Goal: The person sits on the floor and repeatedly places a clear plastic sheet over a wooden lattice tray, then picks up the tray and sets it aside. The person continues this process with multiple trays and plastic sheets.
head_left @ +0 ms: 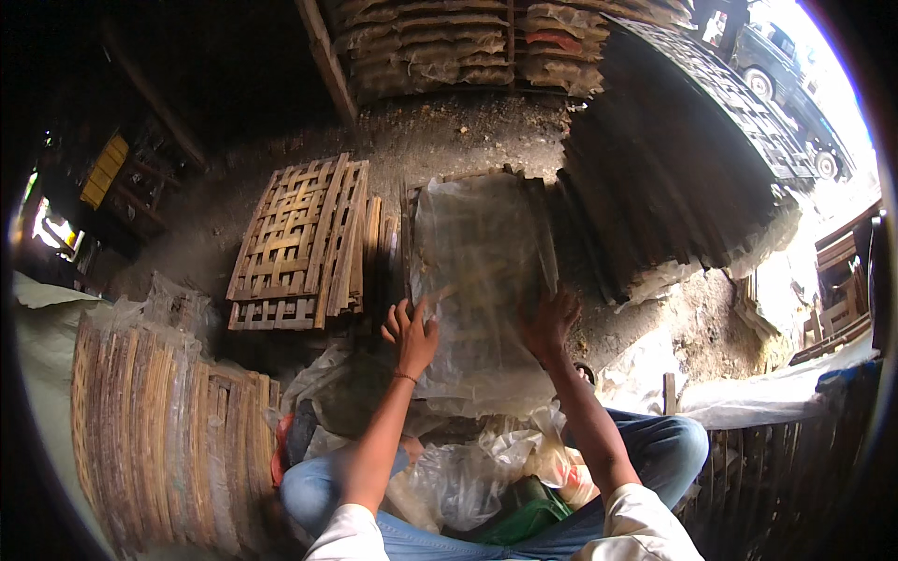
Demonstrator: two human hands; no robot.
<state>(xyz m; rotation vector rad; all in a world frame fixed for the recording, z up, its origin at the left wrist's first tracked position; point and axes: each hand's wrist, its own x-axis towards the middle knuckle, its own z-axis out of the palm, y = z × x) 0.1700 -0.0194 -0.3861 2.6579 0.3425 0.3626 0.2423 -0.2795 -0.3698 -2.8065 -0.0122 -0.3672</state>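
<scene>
A translucent plastic sheet (477,280) lies over a rectangular frame with wooden edges (537,210) in front of me. Woven slats show faintly through the plastic. At the sheet's left edge is my left hand (412,336), its fingers spread and nothing visible in them. My right hand (551,324) is on the right edge near the frame's side, in shadow and blurred. Whether its fingers pinch the plastic cannot be made out. Crumpled clear plastic (463,484) fills the space between my crossed legs, with a green piece of material (523,515) under it.
Woven bamboo racks (287,245) lie stacked to the left. Nearer left stands a row of upright racks (161,435). A dark, leaning row of racks (659,154) rises at the right. Stacked plastic-covered layers (435,42) stand behind a wooden post (328,63). Outside is a vehicle (779,70).
</scene>
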